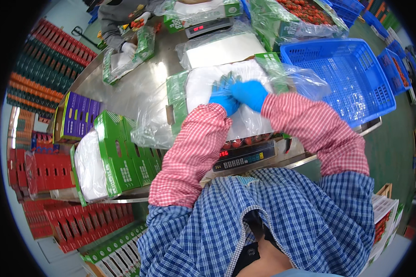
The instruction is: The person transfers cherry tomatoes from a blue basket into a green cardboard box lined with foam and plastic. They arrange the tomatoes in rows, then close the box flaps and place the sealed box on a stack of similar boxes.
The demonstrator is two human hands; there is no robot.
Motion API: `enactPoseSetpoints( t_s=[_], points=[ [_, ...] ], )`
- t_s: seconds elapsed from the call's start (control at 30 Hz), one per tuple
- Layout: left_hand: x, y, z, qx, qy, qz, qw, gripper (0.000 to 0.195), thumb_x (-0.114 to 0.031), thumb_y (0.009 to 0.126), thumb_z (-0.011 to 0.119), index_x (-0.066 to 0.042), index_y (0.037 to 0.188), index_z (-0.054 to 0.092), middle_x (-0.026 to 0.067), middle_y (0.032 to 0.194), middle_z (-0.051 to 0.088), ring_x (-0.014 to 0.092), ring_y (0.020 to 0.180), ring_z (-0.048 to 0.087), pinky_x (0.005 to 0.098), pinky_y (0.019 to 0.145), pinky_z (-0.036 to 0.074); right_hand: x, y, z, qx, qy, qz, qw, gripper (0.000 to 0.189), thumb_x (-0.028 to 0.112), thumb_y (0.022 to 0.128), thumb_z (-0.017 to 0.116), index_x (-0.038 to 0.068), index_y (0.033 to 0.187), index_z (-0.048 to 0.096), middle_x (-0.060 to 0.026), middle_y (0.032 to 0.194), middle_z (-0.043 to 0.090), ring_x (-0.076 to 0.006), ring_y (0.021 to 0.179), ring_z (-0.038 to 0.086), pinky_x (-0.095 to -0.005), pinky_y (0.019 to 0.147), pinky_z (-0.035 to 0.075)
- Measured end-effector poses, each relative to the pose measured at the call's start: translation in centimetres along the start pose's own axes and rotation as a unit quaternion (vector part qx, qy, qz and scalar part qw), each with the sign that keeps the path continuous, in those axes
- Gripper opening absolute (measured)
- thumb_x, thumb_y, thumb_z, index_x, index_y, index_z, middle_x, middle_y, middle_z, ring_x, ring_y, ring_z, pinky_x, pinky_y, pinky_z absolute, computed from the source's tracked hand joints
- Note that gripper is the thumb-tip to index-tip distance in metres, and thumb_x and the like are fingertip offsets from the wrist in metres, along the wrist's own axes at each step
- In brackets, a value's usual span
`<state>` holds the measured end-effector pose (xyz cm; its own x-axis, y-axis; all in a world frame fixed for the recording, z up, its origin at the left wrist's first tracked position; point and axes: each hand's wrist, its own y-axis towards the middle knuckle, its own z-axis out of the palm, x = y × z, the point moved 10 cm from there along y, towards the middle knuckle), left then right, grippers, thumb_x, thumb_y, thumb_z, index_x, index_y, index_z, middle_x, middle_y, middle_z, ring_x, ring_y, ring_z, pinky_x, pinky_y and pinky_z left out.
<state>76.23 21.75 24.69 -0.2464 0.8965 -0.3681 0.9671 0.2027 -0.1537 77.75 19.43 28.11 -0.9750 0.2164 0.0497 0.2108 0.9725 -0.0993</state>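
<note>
Both my hands wear blue gloves and are over a white sheet (208,86) in a green carton (176,93). My left hand (225,97) lies on the sheet, its fingers stretched away from me. Against its side, my right hand (251,94) is curled and blurred; whether it grips anything is hidden. Clear plastic film (152,121) spreads out past both sides of the carton. Red tomatoes (237,142) show beneath the sheet's near edge. Under the carton, a digital scale (244,157) has a lit red display.
A blue plastic crate (350,83) stands at right. Green cartons (124,155) sit at left on the metal table (124,98). Behind are a white pad (225,50), a second scale (209,27) and a tomato-filled carton (305,14). Across the table, a person's gloved hand (129,49) touches another carton.
</note>
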Motion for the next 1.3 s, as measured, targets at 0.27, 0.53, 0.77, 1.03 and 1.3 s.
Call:
enactPoseSetpoints(
  t_s=[0.27, 0.53, 0.77, 1.03, 1.3],
  points=[
    [-6.2, 3.1, -9.6, -0.226, -0.091, 0.271, 0.931, 0.050, -0.023, 0.083, 0.054, -0.011, 0.130, 0.042, 0.0195, 0.131, 0.044, 0.037, 0.123, 0.038, 0.0403, 0.104, 0.029, -0.1, -2.0, 2.3, -0.090, -0.033, 0.136, 0.986, 0.007, 0.010, 0.069, 0.059, 0.005, 0.069, 0.063, -0.0129, 0.069, 0.062, -0.0264, 0.061, 0.063, -0.0374, 0.051, 0.049],
    [-7.2, 2.0, 4.7, -0.013, 0.064, 0.377, 0.924, 0.059, -0.041, 0.089, 0.034, -0.016, 0.141, 0.025, 0.0095, 0.148, 0.020, 0.037, 0.135, 0.015, 0.0485, 0.110, 0.012, -6.7, -26.8, -6.0, -0.616, 0.320, 0.411, 0.592, 0.037, 0.016, 0.080, 0.062, 0.004, 0.113, 0.053, -0.0165, 0.118, 0.050, -0.0320, 0.103, 0.052, -0.0381, 0.091, 0.043],
    [-9.7, 2.5, 5.4, 0.068, 0.005, 0.362, 0.930, 0.045, -0.030, 0.084, 0.050, -0.013, 0.125, 0.043, 0.0120, 0.130, 0.042, 0.029, 0.119, 0.040, 0.0402, 0.098, 0.032, 0.8, -9.0, -2.3, -0.208, 0.069, 0.266, 0.939, 0.053, 0.040, 0.087, 0.049, 0.000, 0.122, 0.048, -0.0256, 0.128, 0.039, -0.0374, 0.120, 0.039, -0.0443, 0.102, 0.031],
    [-2.9, 3.7, -0.9, -0.170, -0.348, 0.110, 0.915, 0.041, -0.011, 0.080, 0.052, -0.007, 0.120, 0.053, 0.0170, 0.117, 0.056, 0.028, 0.107, 0.054, 0.0355, 0.092, 0.042, -10.1, -11.8, 4.7, -0.105, 0.188, 0.540, 0.814, 0.069, 0.052, 0.088, 0.042, -0.006, 0.124, 0.044, -0.0278, 0.129, 0.042, -0.0408, 0.116, 0.045, -0.0452, 0.097, 0.037],
    [-12.7, 3.4, 3.7, -0.016, 0.181, 0.350, 0.919, 0.042, -0.034, 0.094, 0.031, -0.018, 0.130, 0.046, 0.0119, 0.132, 0.045, 0.034, 0.127, 0.034, 0.0522, 0.105, 0.023, -5.9, -12.8, 0.5, -0.119, 0.141, 0.398, 0.898, 0.030, 0.019, 0.075, 0.053, -0.001, 0.095, 0.062, -0.0222, 0.093, 0.061, -0.0362, 0.083, 0.060, -0.0441, 0.076, 0.047]
  ],
)
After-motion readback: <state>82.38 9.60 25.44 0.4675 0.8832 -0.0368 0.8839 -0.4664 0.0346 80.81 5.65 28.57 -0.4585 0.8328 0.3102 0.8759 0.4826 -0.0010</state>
